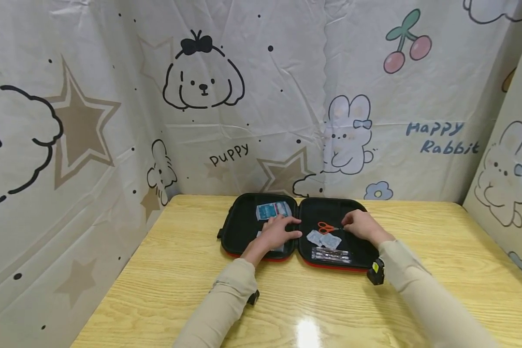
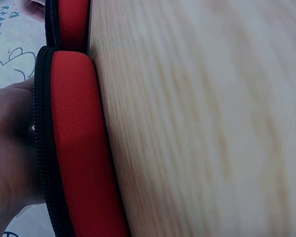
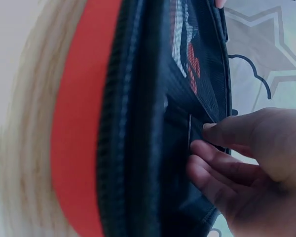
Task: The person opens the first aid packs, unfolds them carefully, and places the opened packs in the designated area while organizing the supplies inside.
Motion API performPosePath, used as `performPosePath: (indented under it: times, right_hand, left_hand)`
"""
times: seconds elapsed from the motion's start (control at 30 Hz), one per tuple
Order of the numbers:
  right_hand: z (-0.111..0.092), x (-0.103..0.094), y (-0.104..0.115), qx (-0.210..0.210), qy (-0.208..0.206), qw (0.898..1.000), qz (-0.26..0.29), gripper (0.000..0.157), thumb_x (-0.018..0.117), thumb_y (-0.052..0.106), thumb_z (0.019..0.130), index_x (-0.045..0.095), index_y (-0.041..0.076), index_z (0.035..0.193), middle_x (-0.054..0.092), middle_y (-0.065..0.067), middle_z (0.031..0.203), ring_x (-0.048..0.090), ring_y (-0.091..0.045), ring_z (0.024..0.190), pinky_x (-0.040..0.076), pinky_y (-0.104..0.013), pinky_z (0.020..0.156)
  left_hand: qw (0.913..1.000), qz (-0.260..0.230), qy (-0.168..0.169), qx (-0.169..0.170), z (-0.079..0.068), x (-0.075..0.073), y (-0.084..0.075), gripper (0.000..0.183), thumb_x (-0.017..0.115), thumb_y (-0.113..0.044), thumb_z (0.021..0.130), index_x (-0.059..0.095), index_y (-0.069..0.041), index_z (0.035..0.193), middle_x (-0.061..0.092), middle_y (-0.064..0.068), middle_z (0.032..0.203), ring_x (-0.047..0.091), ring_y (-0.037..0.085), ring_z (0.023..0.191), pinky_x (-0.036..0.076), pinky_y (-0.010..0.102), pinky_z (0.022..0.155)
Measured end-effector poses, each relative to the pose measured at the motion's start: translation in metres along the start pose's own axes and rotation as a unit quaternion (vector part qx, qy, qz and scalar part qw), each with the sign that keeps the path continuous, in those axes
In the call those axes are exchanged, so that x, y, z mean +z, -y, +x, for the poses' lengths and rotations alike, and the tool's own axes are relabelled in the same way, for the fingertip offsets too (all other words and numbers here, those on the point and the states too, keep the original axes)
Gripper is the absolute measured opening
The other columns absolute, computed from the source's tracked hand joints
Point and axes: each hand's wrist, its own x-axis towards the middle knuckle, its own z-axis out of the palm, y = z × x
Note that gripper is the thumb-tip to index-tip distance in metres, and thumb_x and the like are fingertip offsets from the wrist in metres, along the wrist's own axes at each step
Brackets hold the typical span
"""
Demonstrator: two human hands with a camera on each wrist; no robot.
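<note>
A black-lined case with a red outside [image 2: 79, 128] lies unfolded on the table. My left hand [image 1: 276, 233] is over its left half, thumb and fingers spread apart near the hinge, by a blue-and-white packet [image 1: 273, 210]. In the right half lie orange-handled scissors [image 1: 326, 227], white packets [image 1: 324, 239] and a clear pack of thin sticks [image 1: 330, 254]. My right hand [image 1: 362, 225] reaches in beside the scissors' blade end. Its curled fingers [image 3: 207, 170] and thumb come together by a thin dark line; whether they pinch it is unclear.
The wooden table [image 1: 165, 290] extends around the case. Behind it hangs a pale cloth [image 1: 261, 96] printed with cartoon animals and stars. Mesh [image 3: 197, 64] covers part of the case's right half, with red and white showing through.
</note>
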Motion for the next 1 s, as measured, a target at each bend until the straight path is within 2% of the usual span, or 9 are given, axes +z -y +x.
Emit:
performPosePath:
  times: [0.23, 0.57, 0.7, 0.87, 1.0]
  right_hand:
    - [0.002, 0.005, 0.002, 0.02, -0.012, 1.0, 0.021, 0.023, 0.064, 0.007, 0.091, 0.068, -0.008, 0.108, 0.069, -0.025, 0.107, 0.065, -0.031, 0.093, 0.052, -0.05, 0.088]
    - [0.003, 0.011, 0.008, 0.007, -0.022, 0.998, 0.054, 0.029, 0.057, 0.007, 0.094, 0.065, -0.008, 0.117, 0.067, -0.025, 0.112, 0.064, -0.031, 0.096, 0.052, -0.048, 0.087]
    - [0.003, 0.012, 0.007, -0.001, -0.024, 0.995, 0.101, 0.036, 0.055, 0.006, 0.093, 0.06, -0.009, 0.125, 0.066, -0.026, 0.114, 0.065, -0.031, 0.098, 0.053, -0.046, 0.087]
    - [0.001, 0.012, 0.004, 0.012, -0.011, 0.984, 0.179, 0.045, 0.053, 0.004, 0.094, 0.049, -0.008, 0.137, 0.061, -0.031, 0.124, 0.067, -0.031, 0.101, 0.054, -0.046, 0.091]
    - [-0.001, 0.015, 0.003, 0.003, -0.011, 0.984, 0.18, 0.042, 0.055, 0.004, 0.094, 0.052, -0.008, 0.134, 0.063, -0.029, 0.121, 0.066, -0.029, 0.099, 0.054, -0.043, 0.088]
  left_hand:
    - [0.9999, 0.012, 0.0, 0.007, 0.0, 0.001, 0.002, 0.043, 0.063, -0.042, 0.096, 0.06, -0.028, 0.136, 0.049, 0.01, 0.143, 0.042, 0.033, 0.126, 0.029, 0.052, 0.108]
    - [1.0, 0.001, 0.005, 0.005, 0.001, 0.0, 0.003, 0.045, 0.061, -0.044, 0.096, 0.059, -0.027, 0.138, 0.047, 0.011, 0.145, 0.039, 0.034, 0.129, 0.028, 0.054, 0.109]
    - [1.0, -0.005, 0.005, 0.003, 0.001, 0.001, 0.004, 0.045, 0.062, -0.044, 0.096, 0.059, -0.027, 0.138, 0.045, 0.012, 0.148, 0.037, 0.036, 0.133, 0.026, 0.055, 0.11]
    - [0.9999, -0.009, 0.004, -0.005, 0.002, 0.001, 0.005, 0.043, 0.062, -0.041, 0.097, 0.059, -0.028, 0.138, 0.043, 0.013, 0.151, 0.036, 0.037, 0.136, 0.025, 0.056, 0.112]
    - [0.9999, -0.008, 0.005, -0.004, 0.002, 0.002, 0.007, 0.044, 0.062, -0.042, 0.097, 0.058, -0.028, 0.138, 0.042, 0.013, 0.151, 0.036, 0.037, 0.136, 0.025, 0.057, 0.112]
